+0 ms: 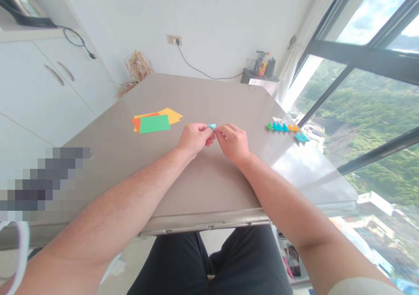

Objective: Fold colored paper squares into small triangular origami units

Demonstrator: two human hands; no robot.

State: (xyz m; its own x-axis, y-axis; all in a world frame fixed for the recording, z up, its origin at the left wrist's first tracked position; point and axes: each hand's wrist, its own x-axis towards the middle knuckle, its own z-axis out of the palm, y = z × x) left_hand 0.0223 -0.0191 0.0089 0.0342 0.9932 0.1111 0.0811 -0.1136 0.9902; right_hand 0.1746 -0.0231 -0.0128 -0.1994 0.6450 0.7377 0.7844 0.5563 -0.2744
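Observation:
Above the middle of the table, a small piece of folded light-blue paper is pinched between my two hands. My left hand grips its left side with thumb and fingers closed. From the other side, the fingertips of my right hand are pressed together on its right edge. My fingers cover much of the paper, so its full shape is hidden. Left of my hands lie a green paper sheet, an orange sheet and yellow sheets, overlapping. Off to the right stands a row of small folded paper boats in green, blue and orange.
The grey-brown table reaches toward a white wall with a socket and a black cable. A small dark cabinet holding bottles stands behind it. Large windows border the right side. Dried plants stand at the far left corner.

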